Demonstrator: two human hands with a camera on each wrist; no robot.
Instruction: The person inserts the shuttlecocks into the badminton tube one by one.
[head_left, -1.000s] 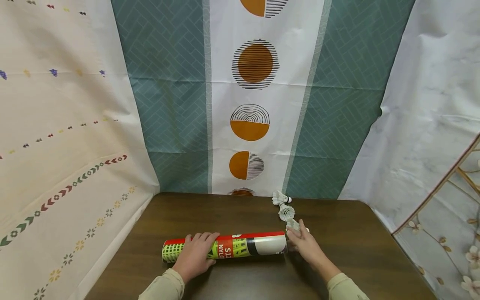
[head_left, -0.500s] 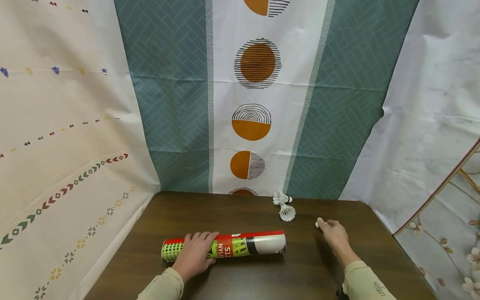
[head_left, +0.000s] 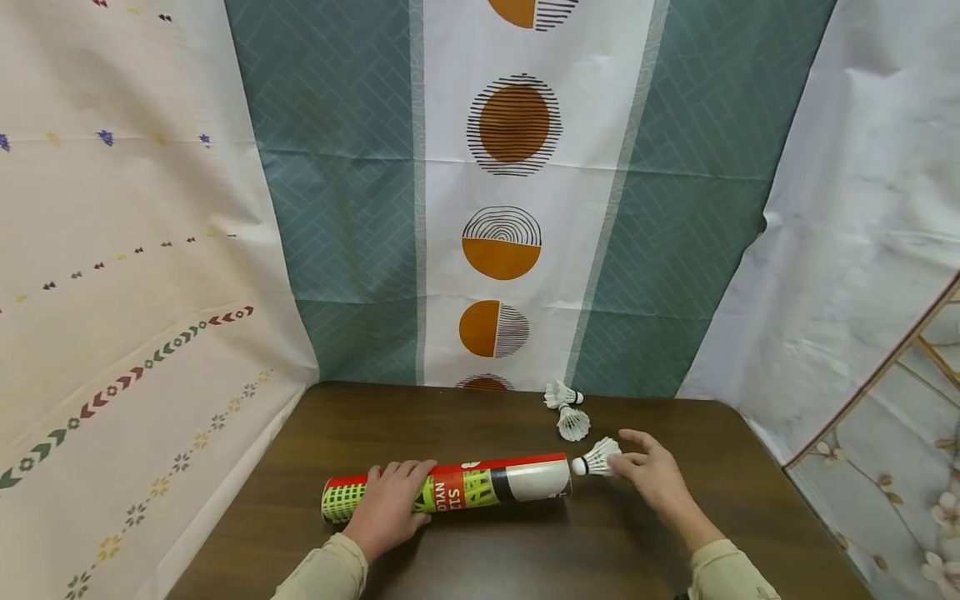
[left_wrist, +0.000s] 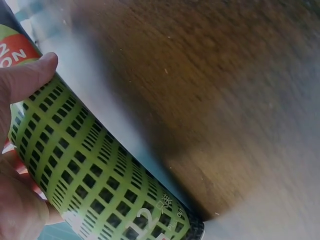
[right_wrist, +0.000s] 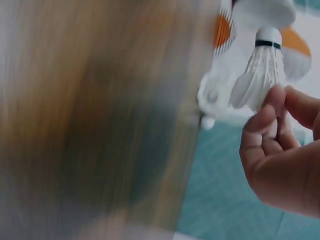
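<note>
A long shuttlecock tube, printed red, green and white, lies across the table. My left hand grips it near its left end; in the left wrist view the thumb lies along its near side, with fingers beneath. My right hand pinches a white shuttlecock by its skirt edge. The cork, banded in black, points left toward the tube's right end, close beside it. Two other shuttlecocks lie behind: one with its skirt facing me, another on its side.
The dark wooden table ends at a hanging curtain behind. Patterned cloths hang at the left and right sides.
My right hand moved right with the shuttlecock, then came back left; the cork now faces the tube's end. The left hand has kept its grip on the tube.
</note>
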